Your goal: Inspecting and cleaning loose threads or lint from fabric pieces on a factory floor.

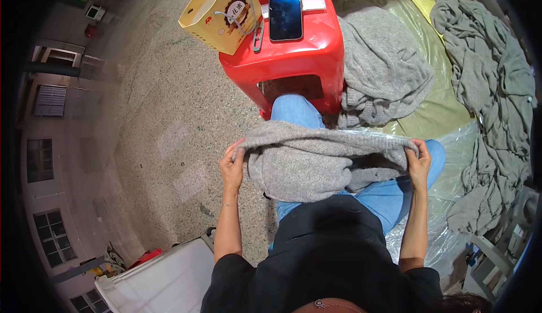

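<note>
A grey knitted garment (305, 169) lies across my lap, its ribbed edge stretched between my two hands. My left hand (231, 166) pinches the left end of that edge, thumb on top. At the other end my right hand (418, 163) grips the same edge between thumb and fingers. Below the band the fabric sags in folds, with a dark opening toward the right. Which part of the garment the band belongs to, I cannot tell.
Ahead stands a red plastic stool (282, 59) bearing a phone (285, 14), a yellow paper bag (223, 14) and small grey thread snips (258, 36). Grey knitwear (384, 64) is heaped on plastic sheeting (446, 93) to its right. More grey knits (485, 59) lie farther right. A white surface (164, 279) is at lower left.
</note>
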`<state>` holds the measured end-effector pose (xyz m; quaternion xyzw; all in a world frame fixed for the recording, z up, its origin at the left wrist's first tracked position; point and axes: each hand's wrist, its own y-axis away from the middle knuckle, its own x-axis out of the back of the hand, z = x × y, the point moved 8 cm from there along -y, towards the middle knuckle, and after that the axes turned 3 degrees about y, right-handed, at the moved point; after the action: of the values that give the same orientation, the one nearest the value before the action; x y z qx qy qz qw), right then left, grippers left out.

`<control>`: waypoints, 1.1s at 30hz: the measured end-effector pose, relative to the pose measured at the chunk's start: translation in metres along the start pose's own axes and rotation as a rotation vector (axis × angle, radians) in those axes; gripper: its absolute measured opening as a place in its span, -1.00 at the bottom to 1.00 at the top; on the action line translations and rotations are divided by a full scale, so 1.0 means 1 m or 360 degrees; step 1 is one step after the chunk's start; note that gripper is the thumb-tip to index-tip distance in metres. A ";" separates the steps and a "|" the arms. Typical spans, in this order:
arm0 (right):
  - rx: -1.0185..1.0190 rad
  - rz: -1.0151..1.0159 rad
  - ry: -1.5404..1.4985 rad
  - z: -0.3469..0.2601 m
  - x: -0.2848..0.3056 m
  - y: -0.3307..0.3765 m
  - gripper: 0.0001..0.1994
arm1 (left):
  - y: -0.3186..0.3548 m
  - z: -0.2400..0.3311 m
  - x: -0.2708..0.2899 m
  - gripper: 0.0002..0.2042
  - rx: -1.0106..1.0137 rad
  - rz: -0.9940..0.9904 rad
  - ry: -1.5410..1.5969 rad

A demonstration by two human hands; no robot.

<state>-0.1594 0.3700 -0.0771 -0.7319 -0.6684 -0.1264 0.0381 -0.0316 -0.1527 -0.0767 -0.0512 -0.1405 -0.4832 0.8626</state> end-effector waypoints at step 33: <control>0.1140 -0.0941 0.0432 -0.134 -0.188 0.114 -0.69 | 0.065 0.070 -0.142 -0.83 0.0332 -0.0342 0.0423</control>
<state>-0.0789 0.1462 0.0207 -0.4284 -0.8383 0.0119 0.3370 -0.0597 0.0138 -0.0479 0.1180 -0.0794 -0.5578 0.8177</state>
